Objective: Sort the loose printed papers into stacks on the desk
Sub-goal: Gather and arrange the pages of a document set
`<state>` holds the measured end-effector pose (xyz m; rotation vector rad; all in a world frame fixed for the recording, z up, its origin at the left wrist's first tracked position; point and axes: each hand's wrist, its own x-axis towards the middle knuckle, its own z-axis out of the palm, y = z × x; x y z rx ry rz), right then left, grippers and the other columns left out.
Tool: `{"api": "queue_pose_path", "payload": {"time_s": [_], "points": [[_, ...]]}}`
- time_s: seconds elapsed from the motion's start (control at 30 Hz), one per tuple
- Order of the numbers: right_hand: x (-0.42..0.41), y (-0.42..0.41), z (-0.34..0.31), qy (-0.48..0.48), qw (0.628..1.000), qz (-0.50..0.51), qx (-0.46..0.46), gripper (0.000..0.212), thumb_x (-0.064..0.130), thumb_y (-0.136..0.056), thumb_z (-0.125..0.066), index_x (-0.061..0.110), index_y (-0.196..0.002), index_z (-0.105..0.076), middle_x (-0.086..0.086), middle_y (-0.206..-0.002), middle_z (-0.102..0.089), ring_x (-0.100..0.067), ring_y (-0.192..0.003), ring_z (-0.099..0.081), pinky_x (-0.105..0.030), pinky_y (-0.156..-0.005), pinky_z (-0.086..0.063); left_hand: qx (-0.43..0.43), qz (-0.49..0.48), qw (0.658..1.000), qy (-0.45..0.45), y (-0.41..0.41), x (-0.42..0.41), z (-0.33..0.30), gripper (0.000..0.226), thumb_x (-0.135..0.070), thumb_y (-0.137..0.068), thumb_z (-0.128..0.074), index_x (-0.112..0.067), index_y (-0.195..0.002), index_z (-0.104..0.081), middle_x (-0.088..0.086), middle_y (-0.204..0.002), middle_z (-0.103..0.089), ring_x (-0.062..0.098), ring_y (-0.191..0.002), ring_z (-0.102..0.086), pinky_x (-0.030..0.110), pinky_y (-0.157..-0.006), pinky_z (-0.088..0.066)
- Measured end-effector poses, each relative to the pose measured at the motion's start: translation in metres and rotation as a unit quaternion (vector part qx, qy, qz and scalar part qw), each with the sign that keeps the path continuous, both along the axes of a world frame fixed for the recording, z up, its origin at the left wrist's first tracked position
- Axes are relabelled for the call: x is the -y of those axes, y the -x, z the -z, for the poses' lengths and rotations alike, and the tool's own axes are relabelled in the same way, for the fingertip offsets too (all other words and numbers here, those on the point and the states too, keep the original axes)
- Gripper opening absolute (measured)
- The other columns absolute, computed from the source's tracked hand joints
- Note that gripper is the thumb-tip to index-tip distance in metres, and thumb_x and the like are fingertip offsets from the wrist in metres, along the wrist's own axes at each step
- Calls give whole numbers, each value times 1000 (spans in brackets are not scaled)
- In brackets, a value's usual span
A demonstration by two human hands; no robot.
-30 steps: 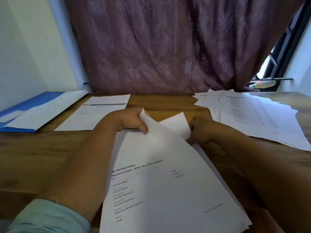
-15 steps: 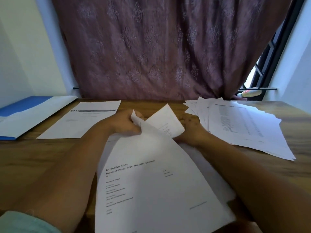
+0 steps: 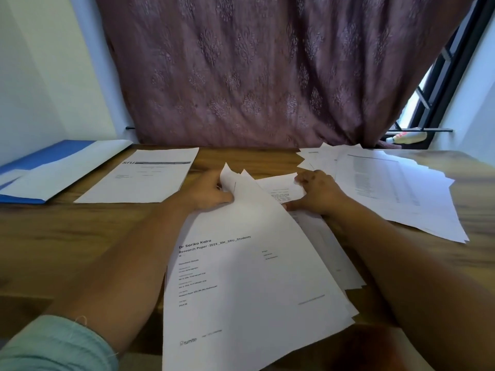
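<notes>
both forearms extended; left hand (image 3: 207, 192) and right hand (image 3: 318, 194) fingers curled.

Head-worn camera looks forward and down, close over the desk (image 3: 53, 236).

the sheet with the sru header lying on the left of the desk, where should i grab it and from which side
Take the sru sheet at its near right corner, coming in from the right. It lies flat on the desk, so fingers would have to slide under an edge. That corner sits beside the left hand, and bare wood borders it, unlike the left side near the blue folder.
</notes>
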<state>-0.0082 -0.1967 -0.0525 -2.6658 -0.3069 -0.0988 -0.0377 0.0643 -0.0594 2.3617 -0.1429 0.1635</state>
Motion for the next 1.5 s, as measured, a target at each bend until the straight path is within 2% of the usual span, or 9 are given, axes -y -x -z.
{"api": "queue_pose_path", "payload": {"time_s": [0.1,0.23,0.53,0.7,0.87,1.07,1.23,1.4,1.5], "points": [[1,6,1,-102,994,3,-49,85,40,-61,-89,16,-132,-49,-2,-130,-55,-19,-112,-52,-31,-92,-44,21,3,1000,4,5,0,2,30,-10,-78,-77,-17,-106,-68,-6,-93,-70,-8,-70,-59,5,-62,-42],[-1,15,-8,-97,993,-25,-56,60,32,-70,-86,27,-113,-45,8,-109,-51,-12,-98,-49,-26,-80,-39,13,22,999,34,7,-1,-1,34,-4,-79,-77,-18,-108,-64,-15,-90,-65,-7,-74,-60,4,-62,-44],[-2,-4,5,-182,980,66,-45,53,29,-77,-81,14,-121,-56,5,-121,-61,-21,-114,-58,-34,-94,-47,-11,37,999,24,2,-8,-8,32,-7,-78,-78,-25,-99,-62,-20,-87,-62,-2,-77,-59,3,-55,-44],[1,-4,6,-270,959,74,-46,17,20,-80,-79,12,-91,-68,5,-95,-72,-14,-84,-69,-23,-70,-51,7,48,999,-3,1,-4,-16,31,-10,-77,-78,-30,-96,-63,-24,-85,-60,-6,-76,-57,9,-60,-45],[0,-4,3,-267,960,80,-37,24,25,-78,-80,15,-91,-62,8,-96,-67,-15,-86,-67,-24,-76,-52,13,58,998,-13,0,-4,-13,34,-16,-79,-79,-33,-100,-57,-23,-88,-56,-9,-75,-51,10,-58,-38],[4,1,1,-311,948,45,-54,34,20,-78,-80,6,-101,-60,5,-96,-74,-14,-82,-72,-31,-82,-58,24,44,999,21,-2,-3,-9,43,-15,-75,-82,-31,-107,-59,-16,-105,-59,4,-91,-58,9,-64,-39],[5,0,-1,-321,944,30,-68,38,23,-74,-84,8,-100,-60,4,-93,-75,-15,-80,-73,-30,-80,-58,21,41,999,19,1,-3,-9,43,-15,-75,-82,-31,-109,-60,-26,-96,-56,-12,-81,-51,4,-60,-35],[4,-3,1,-281,959,12,-41,41,28,-71,-85,16,-100,-58,0,-93,-72,-19,-86,-70,-26,-79,-54,21,45,999,3,-3,-4,-10,45,-15,-71,-84,-27,-111,-65,-14,-114,-59,6,-98,-61,12,-71,-44],[2,-3,-1,-193,981,4,9,56,34,-73,-84,24,-117,-51,9,-101,-62,-14,-90,-61,-23,-82,-47,22,41,999,7,-7,-4,-10,48,-16,-68,-84,-26,-112,-67,-14,-112,-61,6,-98,-64,20,-77,-50]]}}
